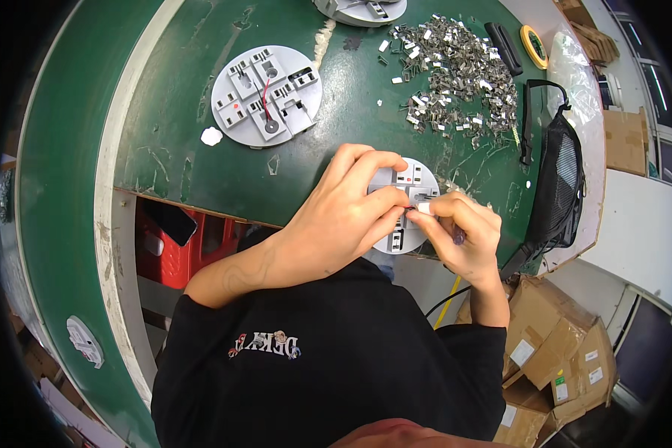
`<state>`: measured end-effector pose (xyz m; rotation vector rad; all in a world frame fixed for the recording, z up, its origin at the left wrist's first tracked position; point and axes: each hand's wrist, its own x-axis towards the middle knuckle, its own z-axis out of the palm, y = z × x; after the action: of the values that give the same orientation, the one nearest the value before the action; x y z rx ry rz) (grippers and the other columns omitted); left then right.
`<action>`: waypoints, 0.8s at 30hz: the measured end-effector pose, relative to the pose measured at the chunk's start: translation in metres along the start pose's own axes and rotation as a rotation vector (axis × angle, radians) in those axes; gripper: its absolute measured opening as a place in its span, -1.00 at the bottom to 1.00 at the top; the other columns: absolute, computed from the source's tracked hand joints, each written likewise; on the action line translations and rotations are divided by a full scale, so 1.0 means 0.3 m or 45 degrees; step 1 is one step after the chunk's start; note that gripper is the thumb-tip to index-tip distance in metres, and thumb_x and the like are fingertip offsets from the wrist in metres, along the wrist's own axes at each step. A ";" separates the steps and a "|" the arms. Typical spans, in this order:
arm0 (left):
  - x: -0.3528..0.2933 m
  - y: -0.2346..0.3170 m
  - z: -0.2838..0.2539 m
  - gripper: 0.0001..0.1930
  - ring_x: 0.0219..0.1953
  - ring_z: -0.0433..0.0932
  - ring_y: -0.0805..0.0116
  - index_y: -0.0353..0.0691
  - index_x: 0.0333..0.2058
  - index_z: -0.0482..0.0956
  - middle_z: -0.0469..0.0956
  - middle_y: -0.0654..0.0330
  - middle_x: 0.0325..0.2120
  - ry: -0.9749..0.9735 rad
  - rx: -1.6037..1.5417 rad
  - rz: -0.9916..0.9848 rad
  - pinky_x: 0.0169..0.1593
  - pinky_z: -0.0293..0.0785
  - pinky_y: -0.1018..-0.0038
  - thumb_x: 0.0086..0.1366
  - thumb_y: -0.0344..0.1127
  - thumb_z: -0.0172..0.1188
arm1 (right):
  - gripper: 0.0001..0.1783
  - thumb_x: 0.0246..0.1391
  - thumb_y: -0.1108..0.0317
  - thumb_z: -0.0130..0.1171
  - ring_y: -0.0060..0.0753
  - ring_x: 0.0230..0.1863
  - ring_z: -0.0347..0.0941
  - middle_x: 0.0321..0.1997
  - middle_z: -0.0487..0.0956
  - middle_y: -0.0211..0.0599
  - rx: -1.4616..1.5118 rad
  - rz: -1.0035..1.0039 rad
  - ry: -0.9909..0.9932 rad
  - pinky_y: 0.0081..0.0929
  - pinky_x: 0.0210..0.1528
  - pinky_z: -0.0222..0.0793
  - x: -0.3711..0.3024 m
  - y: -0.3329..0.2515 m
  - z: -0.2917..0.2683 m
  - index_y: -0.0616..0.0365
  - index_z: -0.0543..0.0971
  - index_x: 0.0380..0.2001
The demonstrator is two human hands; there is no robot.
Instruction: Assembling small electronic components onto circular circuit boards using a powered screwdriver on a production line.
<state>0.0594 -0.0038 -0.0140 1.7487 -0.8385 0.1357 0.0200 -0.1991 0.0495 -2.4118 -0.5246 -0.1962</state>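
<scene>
A round light-grey plastic disc (418, 173) with raised blocks and slots lies at the table's near edge, partly covered by both hands. My left hand (343, 201) rests over its left side, thumb and fingers pinched near the middle on what looks like a thin dark wire (408, 209). My right hand (467, 228) is closed at the disc's right side, its fingertips meeting the left ones. A small white piece (424, 207) shows at its fingertips. Inside its curled fingers sits a dark purplish rod end (459, 237); the rest is hidden.
Another grey disc (224, 89) with a red wire lies at the back left, and part of one more (362, 11) at the far edge. A heap of small metal clips (455, 75) spreads at the back right. Nearby are yellow tape (533, 46), a black mesh bag (560, 179) and cardboard boxes (552, 328).
</scene>
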 end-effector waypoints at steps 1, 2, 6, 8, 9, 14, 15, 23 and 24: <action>-0.002 0.000 -0.002 -0.90 0.02 0.33 0.07 -0.27 -0.32 0.58 0.42 0.04 0.01 0.007 0.012 0.007 0.10 0.36 0.31 0.16 -0.49 0.26 | -0.81 -0.13 0.61 0.43 -0.50 -0.63 0.35 -0.51 0.58 -0.36 0.002 0.028 -0.043 -0.57 -0.59 0.27 0.005 0.002 -0.008 0.23 0.57 -0.48; -0.004 0.000 -0.004 -0.90 0.02 0.33 0.07 -0.27 -0.32 0.57 0.42 0.04 0.01 0.014 0.024 0.013 0.10 0.36 0.31 0.16 -0.49 0.25 | -0.82 -0.12 0.61 0.42 -0.50 -0.62 0.36 -0.51 0.57 -0.36 0.004 0.055 -0.087 -0.56 -0.58 0.27 0.011 0.005 -0.015 0.23 0.58 -0.48; -0.010 0.001 -0.017 -0.90 0.02 0.34 0.08 -0.28 -0.32 0.55 0.42 0.04 0.01 0.025 0.035 0.017 0.10 0.36 0.31 0.16 -0.50 0.25 | -0.84 -0.08 0.59 0.40 -0.47 -0.61 0.36 -0.49 0.57 -0.34 0.022 0.025 -0.149 -0.54 -0.56 0.28 0.031 0.020 -0.017 0.24 0.57 -0.46; -0.012 0.003 -0.022 -0.90 0.02 0.35 0.08 -0.29 -0.32 0.54 0.42 0.05 0.01 0.031 0.034 0.014 0.10 0.36 0.30 0.17 -0.51 0.24 | -0.85 -0.05 0.57 0.38 -0.45 -0.60 0.36 -0.47 0.56 -0.33 0.034 -0.034 -0.169 -0.52 -0.56 0.28 0.040 0.026 -0.015 0.24 0.57 -0.45; -0.014 0.004 -0.022 -0.90 0.02 0.35 0.08 -0.29 -0.32 0.54 0.42 0.05 0.01 0.032 0.036 0.012 0.10 0.36 0.30 0.17 -0.51 0.24 | -0.85 -0.05 0.57 0.38 -0.45 -0.60 0.36 -0.47 0.56 -0.33 0.037 -0.036 -0.170 -0.52 -0.56 0.28 0.044 0.030 -0.013 0.24 0.57 -0.45; -0.018 0.008 -0.018 -0.91 0.00 0.36 0.10 -0.31 -0.35 0.52 0.42 0.06 0.00 0.036 0.064 0.008 0.08 0.37 0.32 0.16 -0.52 0.25 | -0.87 0.01 0.55 0.33 -0.39 -0.61 0.34 -0.47 0.53 -0.32 -0.043 -0.206 -0.216 -0.49 -0.56 0.28 0.059 0.038 -0.005 0.24 0.55 -0.40; -0.018 0.007 -0.017 -0.91 0.00 0.36 0.10 -0.31 -0.36 0.52 0.42 0.06 0.00 0.042 0.058 0.005 0.08 0.38 0.33 0.16 -0.52 0.25 | -0.87 0.01 0.55 0.32 -0.38 -0.61 0.33 -0.47 0.52 -0.32 -0.057 -0.213 -0.231 -0.48 -0.56 0.28 0.062 0.036 -0.005 0.24 0.54 -0.40; -0.022 0.001 -0.019 -0.91 -0.02 0.38 0.12 -0.30 -0.37 0.51 0.43 0.06 -0.01 0.066 0.029 -0.019 0.05 0.38 0.35 0.16 -0.53 0.25 | -0.87 0.05 0.54 0.28 -0.35 -0.61 0.30 -0.48 0.47 -0.32 -0.082 -0.216 -0.355 -0.45 -0.55 0.28 0.080 0.037 -0.012 0.22 0.50 -0.40; -0.022 0.002 -0.020 -0.91 -0.02 0.38 0.12 -0.30 -0.37 0.51 0.43 0.06 -0.01 0.066 0.029 -0.022 0.05 0.38 0.35 0.16 -0.53 0.25 | -0.87 0.05 0.54 0.28 -0.35 -0.61 0.30 -0.48 0.47 -0.32 -0.080 -0.215 -0.357 -0.45 -0.55 0.28 0.081 0.037 -0.010 0.22 0.50 -0.40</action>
<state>0.0562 0.0043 -0.0146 1.7657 -0.7870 0.1790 0.0467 -0.2012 0.0520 -2.4709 -0.8621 0.0566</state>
